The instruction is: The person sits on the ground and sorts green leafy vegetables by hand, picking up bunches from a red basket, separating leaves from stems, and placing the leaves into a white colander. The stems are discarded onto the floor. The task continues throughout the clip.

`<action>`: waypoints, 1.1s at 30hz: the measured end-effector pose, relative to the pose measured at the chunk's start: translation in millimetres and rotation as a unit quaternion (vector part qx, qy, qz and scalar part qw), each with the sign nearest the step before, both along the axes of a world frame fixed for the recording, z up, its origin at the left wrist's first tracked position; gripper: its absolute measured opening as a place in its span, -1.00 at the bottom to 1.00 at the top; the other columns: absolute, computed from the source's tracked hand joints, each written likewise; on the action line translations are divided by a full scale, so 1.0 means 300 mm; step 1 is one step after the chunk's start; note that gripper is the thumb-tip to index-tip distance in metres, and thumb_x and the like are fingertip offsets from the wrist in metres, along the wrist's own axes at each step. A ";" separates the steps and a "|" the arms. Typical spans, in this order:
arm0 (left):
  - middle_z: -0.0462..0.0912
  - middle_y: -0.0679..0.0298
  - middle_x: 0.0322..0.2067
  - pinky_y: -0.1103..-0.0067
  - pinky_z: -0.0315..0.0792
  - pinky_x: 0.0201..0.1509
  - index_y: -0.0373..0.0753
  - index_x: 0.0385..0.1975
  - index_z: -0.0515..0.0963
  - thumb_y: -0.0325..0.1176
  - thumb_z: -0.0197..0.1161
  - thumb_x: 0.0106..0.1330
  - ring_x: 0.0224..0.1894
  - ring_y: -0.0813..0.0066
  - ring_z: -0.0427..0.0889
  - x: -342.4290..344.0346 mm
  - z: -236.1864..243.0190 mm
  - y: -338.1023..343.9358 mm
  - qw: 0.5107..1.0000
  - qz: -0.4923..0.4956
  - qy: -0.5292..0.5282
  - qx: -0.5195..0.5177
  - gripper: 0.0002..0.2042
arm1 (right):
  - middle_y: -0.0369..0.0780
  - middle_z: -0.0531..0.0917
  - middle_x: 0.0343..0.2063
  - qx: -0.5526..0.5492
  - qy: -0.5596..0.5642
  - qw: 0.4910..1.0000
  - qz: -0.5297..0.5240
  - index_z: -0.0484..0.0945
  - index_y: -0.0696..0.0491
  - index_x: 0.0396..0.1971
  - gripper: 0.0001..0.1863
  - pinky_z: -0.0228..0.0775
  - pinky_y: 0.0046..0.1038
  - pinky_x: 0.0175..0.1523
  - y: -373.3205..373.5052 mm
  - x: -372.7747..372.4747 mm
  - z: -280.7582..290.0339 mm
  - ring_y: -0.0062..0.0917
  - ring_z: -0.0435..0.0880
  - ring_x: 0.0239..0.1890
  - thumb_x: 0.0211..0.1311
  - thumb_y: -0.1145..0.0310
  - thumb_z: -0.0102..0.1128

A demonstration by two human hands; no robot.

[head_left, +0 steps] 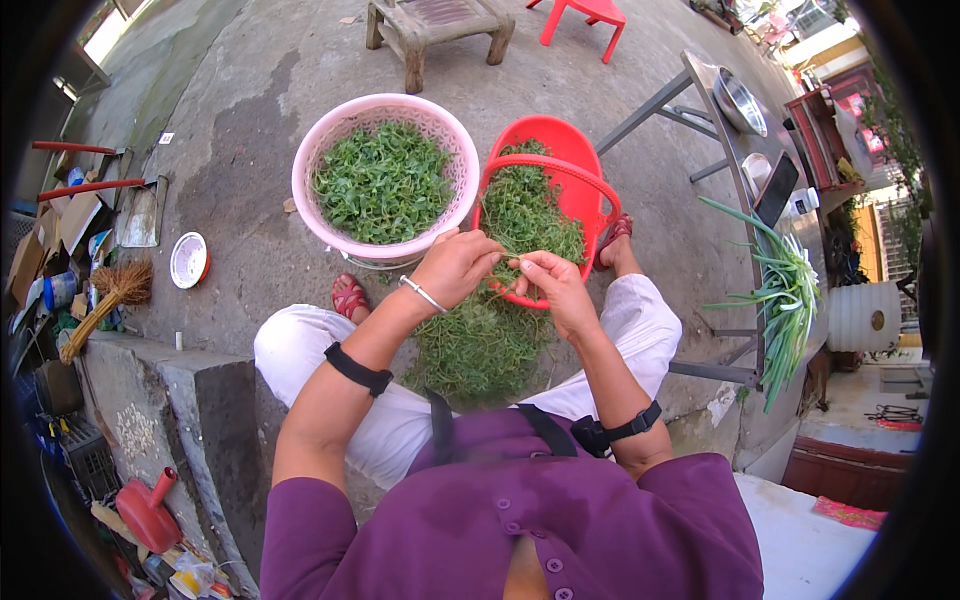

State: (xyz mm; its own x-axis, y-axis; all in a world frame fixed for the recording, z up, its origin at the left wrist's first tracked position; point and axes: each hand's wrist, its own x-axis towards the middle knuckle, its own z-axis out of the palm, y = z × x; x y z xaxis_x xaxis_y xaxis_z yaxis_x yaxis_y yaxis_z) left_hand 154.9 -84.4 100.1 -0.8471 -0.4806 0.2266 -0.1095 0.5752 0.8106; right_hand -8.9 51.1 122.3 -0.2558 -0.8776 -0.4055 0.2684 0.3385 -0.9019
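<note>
My left hand point(458, 268) and my right hand point(553, 287) meet over the near edge of a red handled basket point(578, 195). Both are closed, fingertips pinched on a thin green stem point(511, 259) stretched between them; its ends are hidden by the fingers. Loose leafy greens point(535, 215) partly fill the red basket. To its left, a pink perforated basket point(466, 150) holds a heap of leafy green sprigs point(383, 185). Below my hands, between my knees, a pile of thin-stemmed greens point(475, 350) lies on the ground.
On the right stands a metal-legged table point(735, 165) with a steel bowl point(740, 100), a dark phone-like slab point(777, 190) and green onions point(785, 300) overhanging its edge. Ahead are a wooden stool point(440, 30) and a red stool point(585, 12). A white-and-red bowl point(190, 260) and a straw broom point(115, 295) lie left.
</note>
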 end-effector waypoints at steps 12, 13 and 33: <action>0.53 0.28 -0.49 0.53 0.45 -0.30 -0.30 -0.35 0.50 -0.31 -0.03 0.42 -0.43 0.45 0.63 -0.022 -0.039 -0.019 0.948 0.165 0.052 0.266 -0.78 | -0.20 0.68 -0.20 0.006 0.035 0.999 -0.022 0.57 0.19 -0.09 -0.75 0.47 -0.57 0.01 -0.001 0.004 -0.008 -0.62 0.63 -0.17 0.24 0.47 0.22; 0.54 0.30 -0.49 0.54 0.46 -0.33 -0.28 -0.34 0.50 -0.31 -0.05 0.43 -0.44 0.47 0.63 -0.021 -0.048 -0.034 0.920 0.169 0.090 0.342 -0.78 | -0.17 0.68 -0.18 -0.001 0.014 0.999 -0.042 0.56 0.21 -0.09 -0.76 0.48 -0.56 0.01 0.001 0.001 -0.010 -0.58 0.64 -0.15 0.26 0.49 0.19; 0.54 0.53 -0.48 0.71 0.27 -0.40 -0.27 -0.23 0.64 -0.30 0.19 0.34 -0.46 0.79 0.38 -0.020 -0.098 0.012 0.913 0.038 -0.052 0.403 -0.81 | -0.14 0.65 -0.11 -0.028 -0.047 0.986 -0.155 0.51 0.23 0.04 -0.69 0.51 -0.54 -0.01 -0.001 -0.016 -0.013 -0.55 0.63 -0.12 0.35 0.44 0.10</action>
State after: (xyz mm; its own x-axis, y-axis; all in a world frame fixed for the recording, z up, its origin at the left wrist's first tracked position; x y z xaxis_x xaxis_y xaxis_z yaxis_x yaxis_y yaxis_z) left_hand 148.9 -80.9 70.8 -0.8010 -0.5143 -0.3066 -0.2250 -0.2160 0.9501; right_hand -13.6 50.8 118.4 -0.4785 -0.7850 -0.3935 0.4350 0.1773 -0.8828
